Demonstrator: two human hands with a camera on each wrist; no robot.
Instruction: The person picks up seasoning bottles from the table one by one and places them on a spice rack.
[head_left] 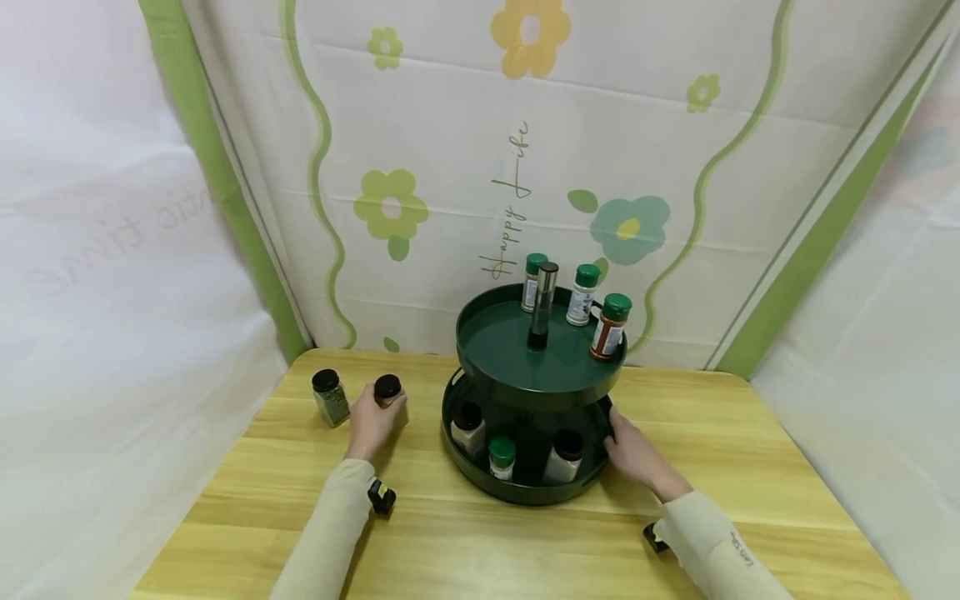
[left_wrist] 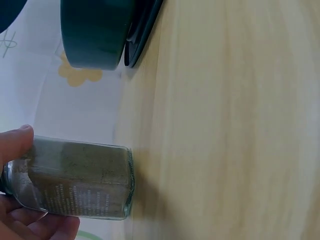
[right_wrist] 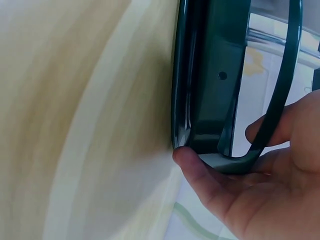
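Observation:
My left hand (head_left: 372, 423) grips a clear glass spice jar (left_wrist: 80, 180) with a black cap, left of a dark green two-tier rack. The jar holds greyish-brown powder. It is upright, its base at or just above the tabletop; I cannot tell which. My right hand (head_left: 636, 450) holds the right side of the rack's lower tray (head_left: 498, 492), digits curled round the cut-out handle (right_wrist: 285, 85). On that tray stand a green-capped bottle (head_left: 502, 458) and two black-capped jars, one left (head_left: 468, 432) and one right (head_left: 564, 460).
Three green-capped bottles, one of them red-brown (head_left: 609, 329), stand along the back and right of the upper tray (head_left: 495, 346) behind its metal post (head_left: 543, 304). Another black-capped jar (head_left: 331, 400) is left of my left hand. A flowered curtain (head_left: 450, 150) hangs behind the wooden table (head_left: 480, 550).

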